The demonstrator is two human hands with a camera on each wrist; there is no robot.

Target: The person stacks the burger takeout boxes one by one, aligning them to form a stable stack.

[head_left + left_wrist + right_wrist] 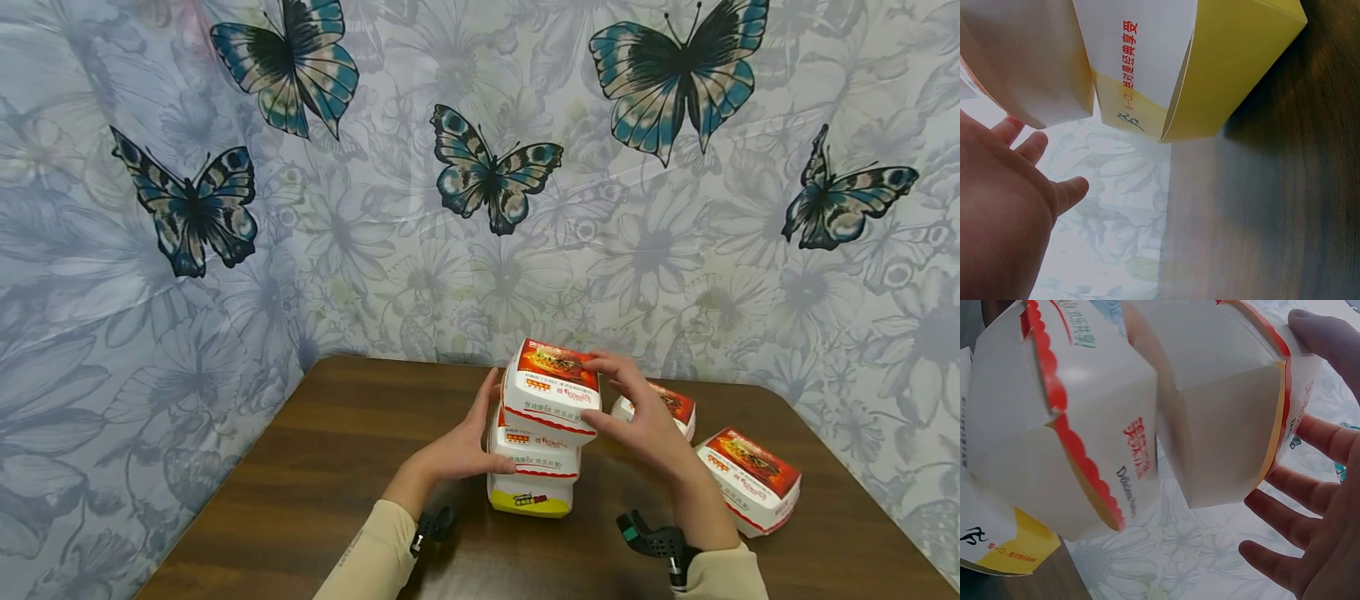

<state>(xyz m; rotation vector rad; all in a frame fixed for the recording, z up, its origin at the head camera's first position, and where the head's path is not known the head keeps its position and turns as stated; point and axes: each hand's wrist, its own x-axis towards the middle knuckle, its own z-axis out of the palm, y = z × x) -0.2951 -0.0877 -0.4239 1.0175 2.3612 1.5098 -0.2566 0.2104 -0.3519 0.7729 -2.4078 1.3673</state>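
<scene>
Burger boxes stand stacked in the middle of the table. The top burger box (553, 398), white with a red burger picture, is in my right hand (637, 408), thumb on its front and fingers at its right side. It tilts above the middle box (534, 460), and a wedge of space shows between them in the right wrist view. Below is an upside-down box with a yellow base band (525, 502). Along the stack's left side lies my left hand (465, 446), thumb against the middle box's front. Its other fingers (1032, 147) are spread beside the stack in the left wrist view.
To the right of the stack, two more burger boxes lie on the table, one behind my right hand (681, 408) and one nearer the front (753, 479). The brown wooden table (322, 475) backs onto a hanging floral cloth (420, 275) with butterflies.
</scene>
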